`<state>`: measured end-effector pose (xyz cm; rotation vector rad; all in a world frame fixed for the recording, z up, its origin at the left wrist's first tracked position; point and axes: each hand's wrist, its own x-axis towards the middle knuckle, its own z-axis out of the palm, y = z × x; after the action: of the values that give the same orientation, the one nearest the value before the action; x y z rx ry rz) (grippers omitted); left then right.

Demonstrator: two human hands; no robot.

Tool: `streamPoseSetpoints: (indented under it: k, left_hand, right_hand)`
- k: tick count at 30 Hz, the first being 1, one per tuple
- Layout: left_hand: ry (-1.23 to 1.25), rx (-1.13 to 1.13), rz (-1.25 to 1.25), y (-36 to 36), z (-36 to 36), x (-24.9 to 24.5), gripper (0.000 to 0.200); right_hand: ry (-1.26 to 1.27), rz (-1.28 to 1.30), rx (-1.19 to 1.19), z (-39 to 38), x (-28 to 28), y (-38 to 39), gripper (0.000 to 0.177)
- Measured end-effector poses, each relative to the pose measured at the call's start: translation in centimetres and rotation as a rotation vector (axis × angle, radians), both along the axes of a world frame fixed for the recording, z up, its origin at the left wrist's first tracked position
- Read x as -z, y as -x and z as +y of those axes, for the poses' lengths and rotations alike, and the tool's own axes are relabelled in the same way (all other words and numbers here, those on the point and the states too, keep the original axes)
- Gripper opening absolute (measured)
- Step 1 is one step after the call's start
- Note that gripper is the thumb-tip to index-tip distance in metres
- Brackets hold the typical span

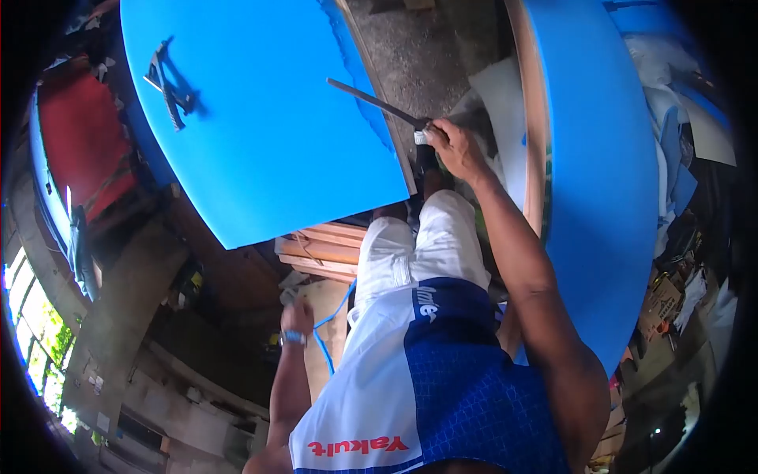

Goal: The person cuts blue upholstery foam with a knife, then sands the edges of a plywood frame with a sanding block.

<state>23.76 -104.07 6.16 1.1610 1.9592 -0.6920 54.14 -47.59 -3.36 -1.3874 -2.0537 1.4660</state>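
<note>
My right hand (456, 148) is closed around the handle of a long, narrow dark blade (375, 103), and something white shows at the grip. The blade points left over the ragged, darker edge of a large blue panel (276, 118). My left hand (297, 316) hangs low on the left, below the panel, with a band on the wrist. Its fingers look curled beside a small pale piece (288, 296), but I cannot tell what they hold. A dark hand tool with crossing arms (168, 91) lies on the blue panel.
Wooden slats (324, 249) are stacked under the panel's near edge. Another curved blue panel with a wooden edge (600, 182) stands close on the right. A blue cord or hose (320, 340) runs beside my left hand. A red panel (85, 138) is at the far left.
</note>
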Motion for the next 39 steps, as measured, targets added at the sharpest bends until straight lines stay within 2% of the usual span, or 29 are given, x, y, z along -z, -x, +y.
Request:
streamPoseSetpoints:
  k: [1, 2, 3, 4, 6, 9, 14, 18, 21, 27, 34, 39]
  left_hand:
    - [-0.421, -0.260, -0.071, -1.8, 15.3, -3.1, 0.016]
    - [-0.532, -0.331, -0.147, -1.9, 21.6, -2.4, 0.014]
    - [-0.666, -0.193, -0.146, -2.2, 26.7, -1.2, 0.014]
    - [-0.730, -0.173, -0.118, -3.0, 30.3, -0.3, 0.013]
    - [-0.877, -0.445, -0.215, -5.6, 38.4, -1.1, 0.013]
    - [-0.915, -0.438, -0.209, -7.9, 44.3, 0.2, 0.016]
    - [-0.838, -0.357, -0.097, -8.0, 47.9, 3.7, 0.020]
    - [-0.805, -0.388, -0.083, -8.2, 47.9, 5.0, 0.019]
    - [-0.779, -0.446, -0.088, -8.7, 47.6, 4.9, 0.019]
    - [-0.739, -0.603, -0.111, -10.2, 45.9, 4.5, 0.021]
    - [-0.760, -0.585, -0.086, -11.0, 45.9, 3.6, 0.026]
    - [-0.718, -0.597, -0.095, -11.3, 45.6, 3.1, 0.027]
  right_hand:
    - [0.018, -0.016, -0.035, -0.1, 0.2, -0.2, 0.030]
    - [0.066, 0.002, -0.023, -0.3, -0.1, -0.4, 0.030]
    - [0.116, 0.021, -0.010, -0.9, -0.5, -0.7, 0.030]
    - [0.165, 0.044, 0.002, -1.2, -0.7, -0.9, 0.031]
    - [0.156, 0.017, -0.028, -1.5, -0.1, -1.0, 0.032]
    - [0.118, -0.002, -0.054, -0.7, -0.8, 1.0, 0.033]
    - [0.001, -0.030, -0.095, 0.8, 0.8, 3.3, 0.033]
    - [0.098, -0.047, -0.105, 0.1, -0.5, 1.0, 0.032]
    - [0.050, -0.042, -0.104, -0.9, 0.2, -0.9, 0.032]
    - [-0.010, -0.046, -0.111, 0.1, 0.6, 2.6, 0.025]
    - [0.012, -0.087, -0.108, -1.8, 0.8, -3.3, 0.024]
    - [0.044, -0.094, -0.168, -0.1, 0.9, 1.6, 0.028]
